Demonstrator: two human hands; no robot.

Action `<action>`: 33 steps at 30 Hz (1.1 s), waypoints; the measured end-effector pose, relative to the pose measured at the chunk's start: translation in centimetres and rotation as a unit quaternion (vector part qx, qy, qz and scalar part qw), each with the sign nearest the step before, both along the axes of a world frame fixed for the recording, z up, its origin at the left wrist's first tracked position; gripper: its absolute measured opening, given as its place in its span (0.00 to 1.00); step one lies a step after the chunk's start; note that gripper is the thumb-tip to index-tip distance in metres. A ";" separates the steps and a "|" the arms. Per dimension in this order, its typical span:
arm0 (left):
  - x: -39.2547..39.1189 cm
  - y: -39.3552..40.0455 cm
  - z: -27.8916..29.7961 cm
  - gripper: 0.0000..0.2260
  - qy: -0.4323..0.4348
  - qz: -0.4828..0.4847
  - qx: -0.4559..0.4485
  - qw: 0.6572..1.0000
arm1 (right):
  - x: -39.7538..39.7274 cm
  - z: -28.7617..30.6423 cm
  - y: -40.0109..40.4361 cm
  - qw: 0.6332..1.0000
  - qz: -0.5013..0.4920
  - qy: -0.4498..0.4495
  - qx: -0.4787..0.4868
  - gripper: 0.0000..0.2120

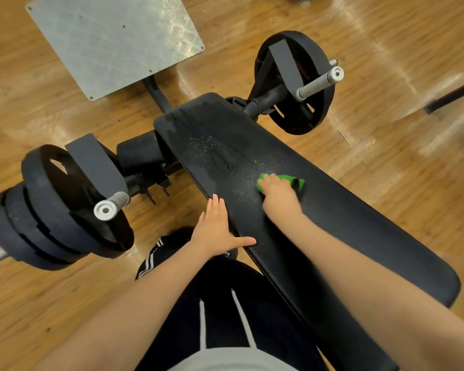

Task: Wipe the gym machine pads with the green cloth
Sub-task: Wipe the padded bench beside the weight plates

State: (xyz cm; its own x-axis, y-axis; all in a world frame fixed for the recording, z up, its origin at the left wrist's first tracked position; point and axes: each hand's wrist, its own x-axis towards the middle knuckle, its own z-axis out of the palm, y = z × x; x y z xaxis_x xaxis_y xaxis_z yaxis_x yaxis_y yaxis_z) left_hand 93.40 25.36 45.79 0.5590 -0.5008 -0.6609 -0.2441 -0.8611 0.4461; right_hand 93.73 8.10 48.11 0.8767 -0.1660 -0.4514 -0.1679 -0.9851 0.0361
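While the left hand (pixel 217 231) lies flat with straight fingers on the near edge of the long black pad (pixel 332 223), the right hand (pixel 277 195) curls its fingers over the green cloth (pixel 287 179) mid-pad. Farther off, wet drops (pixel 206 145) dot the pad, with black weight plates (pixel 295 81) beyond.

We identify the location as a gym: a padded bench (pixel 319 210), black weight plates (pixel 65 210) loaded on steel sleeves (pixel 110 207), a checker-plate footplate (pixel 113 41), and a wood floor (pixel 386 62).
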 end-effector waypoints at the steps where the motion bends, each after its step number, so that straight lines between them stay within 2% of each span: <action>1: -0.1 0.0 -0.1 0.59 -0.002 0.004 0.000 1.000 | -0.3 -0.5 1.7 0.999 0.033 0.008 0.019 0.16; 5: -0.1 0.1 -0.3 0.56 0.011 0.003 -0.004 1.000 | -3.2 -0.8 5.0 0.982 0.143 0.070 0.104 0.25; 9: 0.0 0.2 0.0 0.59 0.017 0.004 -0.001 1.000 | -5.6 1.2 1.8 0.971 0.163 0.079 0.156 0.27; 15: 0.2 0.1 -0.1 0.60 0.019 -0.007 0.002 1.000 | -1.4 1.1 -8.9 0.994 -0.059 0.069 0.054 0.33; 17: 0.1 0.1 0.0 0.60 0.016 -0.006 0.004 1.000 | -0.3 1.5 -10.1 0.988 -0.145 0.031 0.047 0.30; 20: 0.2 0.2 0.0 0.61 0.018 0.015 0.014 1.000 | 0.8 1.8 -8.8 0.980 -0.199 -0.010 0.012 0.20; 22: 0.1 0.3 -0.1 0.62 0.025 0.028 0.021 0.999 | 1.9 1.3 -6.2 0.990 -0.142 0.001 -0.028 0.16; 24: 0.0 0.3 -0.4 0.63 0.034 0.040 0.023 0.998 | 2.7 0.2 -2.6 0.998 -0.050 0.030 -0.021 0.17; 26: -0.1 0.2 -0.6 0.64 0.039 0.049 0.024 0.998 | 2.5 -1.1 1.1 0.999 0.039 0.031 0.012 0.18; 29: -0.1 0.1 -0.7 0.63 0.048 0.065 0.014 0.997 | 0.8 -2.3 4.8 0.990 0.090 0.047 0.101 0.24; 33: -0.2 0.2 -0.7 0.60 0.058 0.086 0.010 0.995 | -1.0 -1.7 5.1 0.967 0.190 0.102 0.135 0.29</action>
State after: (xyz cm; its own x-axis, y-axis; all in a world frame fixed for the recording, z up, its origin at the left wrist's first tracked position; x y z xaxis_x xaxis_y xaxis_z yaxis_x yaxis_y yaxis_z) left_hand 93.18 25.59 45.12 0.5550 -0.3917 -0.7338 -0.0416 -0.8941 0.4458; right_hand 92.70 13.23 46.40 0.7391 0.2995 -0.6034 0.1923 -0.9523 -0.2371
